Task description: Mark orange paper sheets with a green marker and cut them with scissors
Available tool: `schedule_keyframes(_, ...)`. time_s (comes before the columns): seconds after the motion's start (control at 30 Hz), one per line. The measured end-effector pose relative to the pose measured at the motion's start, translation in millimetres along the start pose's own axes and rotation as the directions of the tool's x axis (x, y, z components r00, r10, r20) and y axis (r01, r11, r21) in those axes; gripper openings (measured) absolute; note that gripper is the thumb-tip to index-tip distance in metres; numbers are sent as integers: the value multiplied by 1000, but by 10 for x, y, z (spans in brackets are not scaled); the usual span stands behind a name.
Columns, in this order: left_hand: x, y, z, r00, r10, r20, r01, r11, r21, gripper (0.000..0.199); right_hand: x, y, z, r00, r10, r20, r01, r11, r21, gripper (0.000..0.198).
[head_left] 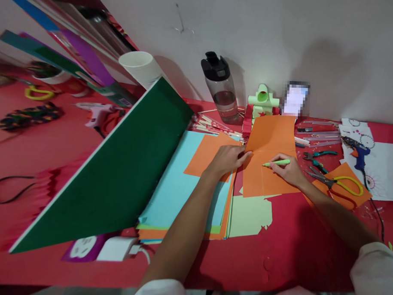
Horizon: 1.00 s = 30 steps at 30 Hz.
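Marking seems under way, with no finished outline showing yet — the right hand [288,170] is pinching a slim light-green pen [282,162] over a creased orange paper sheet [272,135], right of centre; the left hand [226,159], fingers slightly parted, is resting at its edge. A red-topped desk [244,267] is meeting a grey wall [268,31].

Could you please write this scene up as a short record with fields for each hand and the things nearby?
Left hand: fingertips at the left edge of the orange sheet
Right hand: holds a green pen over the sheet; tip contact unclear
Sheet: has a crosswise crease
Left side: colored paper stack, green board standing tilted
Right side: open scissors
Behind: water bottle, upright
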State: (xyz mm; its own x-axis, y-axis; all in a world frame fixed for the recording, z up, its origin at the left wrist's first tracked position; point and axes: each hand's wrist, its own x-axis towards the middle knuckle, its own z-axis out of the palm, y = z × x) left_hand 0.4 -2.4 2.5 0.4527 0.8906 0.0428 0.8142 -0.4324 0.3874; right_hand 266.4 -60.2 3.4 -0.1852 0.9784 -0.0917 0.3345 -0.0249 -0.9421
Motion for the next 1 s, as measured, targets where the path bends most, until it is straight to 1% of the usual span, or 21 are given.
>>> schedule_keyframes(0.1, -2, 11, -13, 1000, 3, 6, -3, 1000, -2, 52, 38, -17, -1, 1000, -15, -7, 15, 1000, -16, 25)
schedule_keyframes(0.47, 2, -6, 10, 1000, 12, -14, -12, 1000, 3, 52, 39, -4, 0, 1000, -12, -8, 12, 998, -58, 25)
schedule_keyframes(0.63, 0, 0, 3, 1000, 0, -3, 0, 1000, 8, 51, 13, 23, 3, 999, 30, 36, -30, 1000, 1, 25)
schedule_keyframes(0.7, 0, 10, -9, 1000, 2, 2, -2, 1000, 6, 52, 24, 17, 1, 999, 34, 24, -34, 999, 27, 25)
schedule_keyframes(0.83, 2, 23, -25, 1000, 8, 5, -8, 1000, -4, 51, 104, -17, -4, 1000, -1, -30, 1, 1000, 25, 26)
schedule_keyframes(1.0, 1, 6, 0, 1000, 15, -7, -15, 1000, -25, 51, 188, -4, -1, 999, -14, -45, 14, 1000, 13, 24)
